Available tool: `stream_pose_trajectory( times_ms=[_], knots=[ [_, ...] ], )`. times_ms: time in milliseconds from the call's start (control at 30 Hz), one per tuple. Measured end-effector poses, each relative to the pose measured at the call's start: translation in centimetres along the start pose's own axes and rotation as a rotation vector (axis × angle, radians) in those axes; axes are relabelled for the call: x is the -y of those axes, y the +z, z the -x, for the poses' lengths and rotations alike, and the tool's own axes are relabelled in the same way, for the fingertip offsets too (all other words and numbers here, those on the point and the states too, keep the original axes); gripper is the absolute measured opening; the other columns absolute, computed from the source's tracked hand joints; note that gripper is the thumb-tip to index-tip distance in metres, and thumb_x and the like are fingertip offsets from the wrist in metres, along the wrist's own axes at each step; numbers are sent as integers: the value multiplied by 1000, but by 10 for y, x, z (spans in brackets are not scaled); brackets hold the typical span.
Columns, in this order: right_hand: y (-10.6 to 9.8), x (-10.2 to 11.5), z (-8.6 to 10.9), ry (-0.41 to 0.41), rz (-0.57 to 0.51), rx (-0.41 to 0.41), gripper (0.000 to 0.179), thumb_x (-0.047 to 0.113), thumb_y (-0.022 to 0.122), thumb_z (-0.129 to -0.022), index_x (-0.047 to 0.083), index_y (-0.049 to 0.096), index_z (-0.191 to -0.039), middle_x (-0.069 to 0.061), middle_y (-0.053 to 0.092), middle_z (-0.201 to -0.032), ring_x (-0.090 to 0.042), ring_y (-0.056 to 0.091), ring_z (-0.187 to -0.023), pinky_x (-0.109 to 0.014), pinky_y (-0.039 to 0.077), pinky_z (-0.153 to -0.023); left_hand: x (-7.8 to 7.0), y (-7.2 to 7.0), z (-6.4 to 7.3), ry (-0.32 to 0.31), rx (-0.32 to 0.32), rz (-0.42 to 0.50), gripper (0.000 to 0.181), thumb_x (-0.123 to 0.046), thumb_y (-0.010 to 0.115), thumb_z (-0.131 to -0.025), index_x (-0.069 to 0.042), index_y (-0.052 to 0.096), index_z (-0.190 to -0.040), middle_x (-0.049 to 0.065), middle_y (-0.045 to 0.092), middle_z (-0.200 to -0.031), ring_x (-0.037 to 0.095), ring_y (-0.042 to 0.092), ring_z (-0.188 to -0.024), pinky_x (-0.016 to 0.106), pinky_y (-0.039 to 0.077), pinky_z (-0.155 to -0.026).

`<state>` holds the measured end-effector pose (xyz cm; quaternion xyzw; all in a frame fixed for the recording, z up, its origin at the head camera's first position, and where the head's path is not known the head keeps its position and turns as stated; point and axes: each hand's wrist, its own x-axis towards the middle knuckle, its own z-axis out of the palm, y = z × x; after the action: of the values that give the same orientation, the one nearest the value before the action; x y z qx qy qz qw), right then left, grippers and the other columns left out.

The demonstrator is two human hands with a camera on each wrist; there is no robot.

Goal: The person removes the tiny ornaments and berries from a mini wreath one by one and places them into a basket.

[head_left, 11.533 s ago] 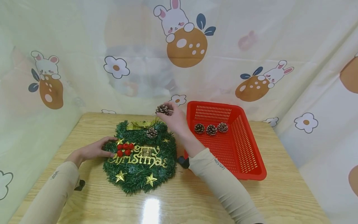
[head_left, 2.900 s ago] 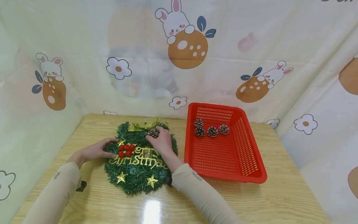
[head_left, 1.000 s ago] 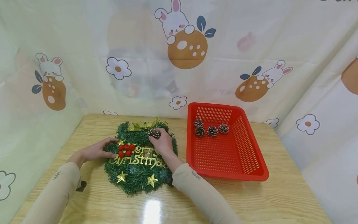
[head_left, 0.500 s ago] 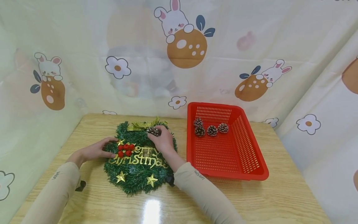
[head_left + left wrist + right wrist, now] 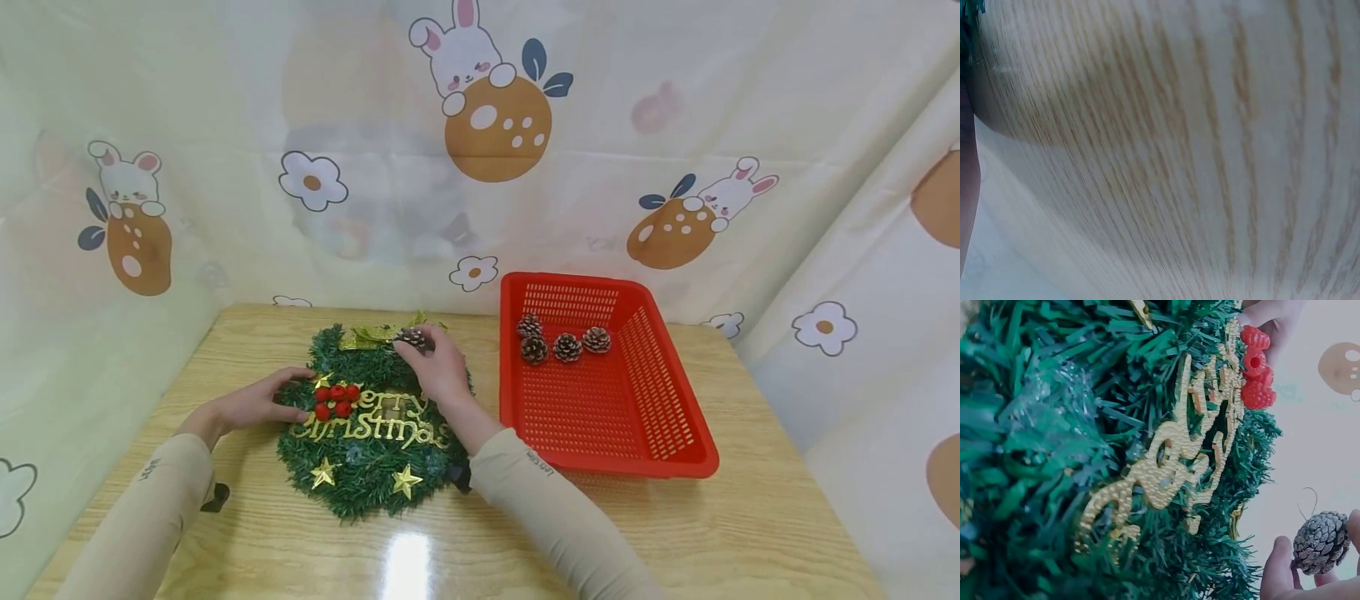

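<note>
The round green tinsel wreath (image 5: 360, 492) lies on the table, with gold "Merry Christmas" lettering (image 5: 375, 429), gold stars and a red berry cluster (image 5: 337, 402). My left hand (image 5: 258, 402) rests on its left edge beside the berries, thumb and fingers spread apart. Over the wreath's upper right, my right hand (image 5: 442, 367) pinches a brown pine cone (image 5: 410, 338) between thumb and fingers. In the right wrist view this pine cone (image 5: 1322, 542) shows a thin wire loop, and it appears apart from the greenery. A gold ribbon bow (image 5: 360, 337) sits at the wreath's top, partly behind the cone.
A red perforated plastic basket (image 5: 600, 425) stands right of the wreath, with several pine cones (image 5: 567, 347) toward its back left. The wood-grain table (image 5: 300, 558) ends at a printed curtain (image 5: 390, 233) behind. Mostly tabletop fills the left wrist view.
Earlier, my right hand held another pine cone in the air, and the basket gained one cone afterwards. Lately the right hand has raised the wreath's cone slightly toward the bow. My left hand stayed put.
</note>
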<state>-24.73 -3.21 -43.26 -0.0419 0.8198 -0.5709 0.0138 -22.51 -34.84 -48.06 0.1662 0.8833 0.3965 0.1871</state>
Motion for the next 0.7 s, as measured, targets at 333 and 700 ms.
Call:
stream_pose_trajectory(
  times_ms=[333, 700],
  knots=[
    [-8, 11, -7, -11, -4, 0, 48, 26, 74, -89, 14, 58, -132, -9, 60, -128, -24, 60, -110, -37, 53, -87, -2, -1, 0, -12, -1, 4, 75, -30, 70, -91, -8, 31, -151, 26, 23, -154, 53, 23, -137, 70, 25, -105],
    [-34, 25, -19, -62, -12, -30, 47, 22, 73, -89, 14, 58, -133, -9, 57, -129, -25, 58, -111, -39, 52, -88, -2, 0, 1, -15, 1, 3, 76, -31, 70, -91, -7, 30, -151, 26, 22, -154, 54, 21, -137, 70, 23, -105]
  ],
)
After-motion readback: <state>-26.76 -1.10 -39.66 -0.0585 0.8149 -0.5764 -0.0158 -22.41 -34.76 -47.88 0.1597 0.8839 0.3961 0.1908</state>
